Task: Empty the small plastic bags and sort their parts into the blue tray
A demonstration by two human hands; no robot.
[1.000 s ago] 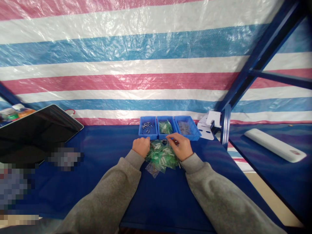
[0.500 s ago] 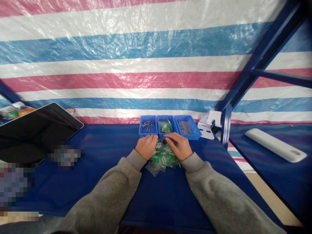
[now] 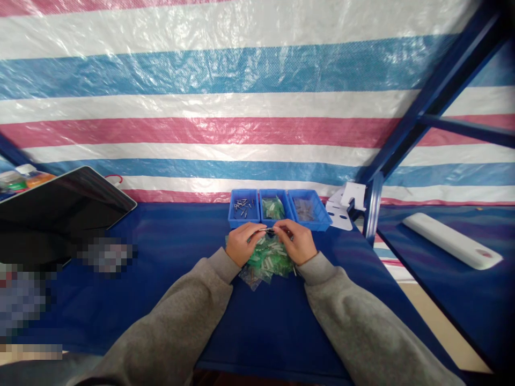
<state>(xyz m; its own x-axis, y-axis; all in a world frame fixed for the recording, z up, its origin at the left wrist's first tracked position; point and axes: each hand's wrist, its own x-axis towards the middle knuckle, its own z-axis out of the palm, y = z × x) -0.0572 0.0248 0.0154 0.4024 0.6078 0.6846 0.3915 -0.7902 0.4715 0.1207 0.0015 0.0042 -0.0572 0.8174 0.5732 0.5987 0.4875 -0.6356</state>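
My left hand [image 3: 243,243] and my right hand [image 3: 298,241] face each other just in front of the blue bins, fingertips closed in a pinch. A thin metal rod [image 3: 266,229] spans the gap between them, gripped by both; its exact kind is too small to make out. Beneath my hands lies a pile of small clear and green plastic bags [image 3: 269,260] with pale strips in them. Short metal pins [image 3: 243,206] are scattered in the left blue bin [image 3: 238,220]. Green bags fill much of the middle bin [image 3: 275,192], and clear bags lie in the right bin [image 3: 324,219].
A dark-screened monitor [image 3: 68,214] leans at the left of the blue table [image 3: 169,279], near a blurred-out item. White cut card pieces [image 3: 341,212] stand by the blue metal frame [image 3: 373,209]. A long white device [image 3: 450,241] lies on the right-hand table.
My left hand has turned and opened out from a tighter curl, with its fingertips now pinching the rod's left end. My right hand stays almost in place.
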